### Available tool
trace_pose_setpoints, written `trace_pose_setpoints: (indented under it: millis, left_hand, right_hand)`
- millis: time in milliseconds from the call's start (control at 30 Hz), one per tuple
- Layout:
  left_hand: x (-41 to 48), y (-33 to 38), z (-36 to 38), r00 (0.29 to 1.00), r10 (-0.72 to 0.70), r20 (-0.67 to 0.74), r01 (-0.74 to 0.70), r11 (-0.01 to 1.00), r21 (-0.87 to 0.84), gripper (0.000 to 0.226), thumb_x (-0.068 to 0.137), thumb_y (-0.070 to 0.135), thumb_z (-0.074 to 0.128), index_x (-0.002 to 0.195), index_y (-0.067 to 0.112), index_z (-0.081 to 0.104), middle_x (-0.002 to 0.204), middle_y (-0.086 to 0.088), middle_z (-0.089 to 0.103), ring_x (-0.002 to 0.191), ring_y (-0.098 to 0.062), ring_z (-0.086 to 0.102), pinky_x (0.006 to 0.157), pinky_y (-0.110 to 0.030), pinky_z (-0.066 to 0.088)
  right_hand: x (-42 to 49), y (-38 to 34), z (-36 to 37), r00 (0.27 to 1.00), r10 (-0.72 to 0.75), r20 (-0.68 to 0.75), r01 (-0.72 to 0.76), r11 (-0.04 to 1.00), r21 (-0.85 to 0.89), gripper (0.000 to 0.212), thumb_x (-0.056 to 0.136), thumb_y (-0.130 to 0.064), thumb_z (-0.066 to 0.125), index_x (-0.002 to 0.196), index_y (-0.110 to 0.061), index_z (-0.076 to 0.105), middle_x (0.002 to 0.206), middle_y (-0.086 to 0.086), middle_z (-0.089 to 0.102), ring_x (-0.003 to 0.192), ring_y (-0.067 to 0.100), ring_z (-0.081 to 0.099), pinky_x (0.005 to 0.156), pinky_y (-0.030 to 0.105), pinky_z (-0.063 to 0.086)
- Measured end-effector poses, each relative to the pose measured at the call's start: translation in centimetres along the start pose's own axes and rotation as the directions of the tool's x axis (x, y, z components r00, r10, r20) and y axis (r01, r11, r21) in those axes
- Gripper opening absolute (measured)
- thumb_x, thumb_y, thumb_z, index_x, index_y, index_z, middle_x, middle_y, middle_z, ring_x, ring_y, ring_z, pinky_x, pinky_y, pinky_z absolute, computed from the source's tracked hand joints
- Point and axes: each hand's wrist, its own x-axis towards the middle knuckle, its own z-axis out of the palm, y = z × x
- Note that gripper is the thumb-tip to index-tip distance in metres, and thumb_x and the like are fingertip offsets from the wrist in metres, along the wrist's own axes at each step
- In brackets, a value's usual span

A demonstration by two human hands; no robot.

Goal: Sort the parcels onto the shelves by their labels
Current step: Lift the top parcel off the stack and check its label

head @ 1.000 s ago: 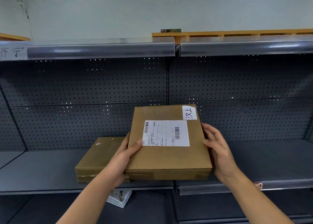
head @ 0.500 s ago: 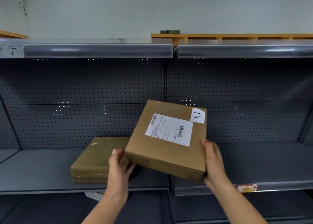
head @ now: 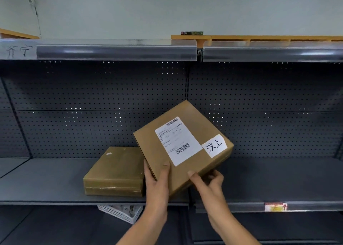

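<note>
I hold a flat brown cardboard parcel (head: 167, 150) tilted above the middle shelf (head: 48, 181). It carries a white shipping label with barcodes and a small handwritten white tag (head: 214, 145) at its right corner. My left hand (head: 157, 179) grips its near left edge, thumb on top. My right hand (head: 207, 181) pinches its near bottom corner. A second brown parcel (head: 115, 172), wrapped in clear tape, lies flat on the shelf just left of the held one.
The shelf above has a clear strip with a handwritten tag (head: 17, 50) at its far left. A white perforated basket (head: 120, 213) sits on the lower shelf under the parcels. A yellow-red sticker (head: 275, 206) marks the right shelf edge. A dark pegboard backs the shelves.
The held parcel has turned clockwise, so its handwritten tag now sits at the right. My hands have shifted from its sides to its near edge and corner.
</note>
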Motion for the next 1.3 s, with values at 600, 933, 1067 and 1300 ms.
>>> trace_pose_setpoints:
  millis: [600, 933, 1067, 1300]
  left_hand:
    - [2.4, 5.6, -4.1, 0.988, -0.035, 0.149, 0.004, 0.979, 0.203, 0.071, 0.082, 0.038, 0.082, 0.143, 0.039, 0.048, 0.136, 0.009, 0.063, 0.117, -0.019, 0.067, 0.103, -0.046, 0.053]
    - [1.7, 5.6, -4.4, 0.971, -0.082, 0.225, 0.029, 0.972, 0.231, 0.062, 0.091, 0.038, 0.073, 0.146, 0.047, 0.048, 0.114, 0.025, 0.076, 0.109, -0.008, 0.072, 0.103, -0.037, 0.052]
    - [1.8, 5.6, -4.3, 0.964, -0.141, 0.223, 0.082, 0.963, 0.257, 0.054, 0.093, 0.044, 0.069, 0.142, 0.05, 0.05, 0.118, 0.021, 0.076, 0.11, -0.01, 0.072, 0.102, -0.036, 0.052]
    - [2.0, 5.7, -3.7, 0.936, -0.262, 0.234, 0.18, 0.93, 0.32, 0.049, 0.094, 0.044, 0.06, 0.142, 0.049, 0.05, 0.123, 0.011, 0.076, 0.119, -0.02, 0.067, 0.108, -0.048, 0.05]
  right_hand:
    - [3.3, -5.3, -5.2, 0.999, -0.039, 0.024, 0.038, 0.999, 0.021, 0.072, 0.097, -0.038, 0.072, 0.161, -0.042, 0.04, 0.151, -0.009, 0.063, 0.13, 0.016, 0.066, 0.113, 0.048, 0.052]
    - [2.2, -3.2, -5.0, 0.996, -0.093, -0.008, 0.093, 0.994, 0.049, 0.063, 0.106, -0.009, 0.058, 0.159, -0.04, 0.044, 0.125, -0.023, 0.078, 0.109, 0.002, 0.076, 0.082, 0.022, 0.064]
    - [1.8, -4.2, -5.9, 0.994, -0.113, -0.01, 0.113, 0.984, 0.14, 0.057, 0.102, -0.013, 0.063, 0.152, -0.037, 0.055, 0.132, -0.012, 0.078, 0.118, 0.018, 0.075, 0.1, 0.042, 0.061]
    - [2.2, -5.7, -7.0, 1.0, 0.001, 0.029, -0.007, 0.973, 0.23, 0.045, 0.087, -0.039, 0.068, 0.131, -0.028, 0.07, 0.119, 0.012, 0.082, 0.095, 0.027, 0.079, 0.081, 0.042, 0.061]
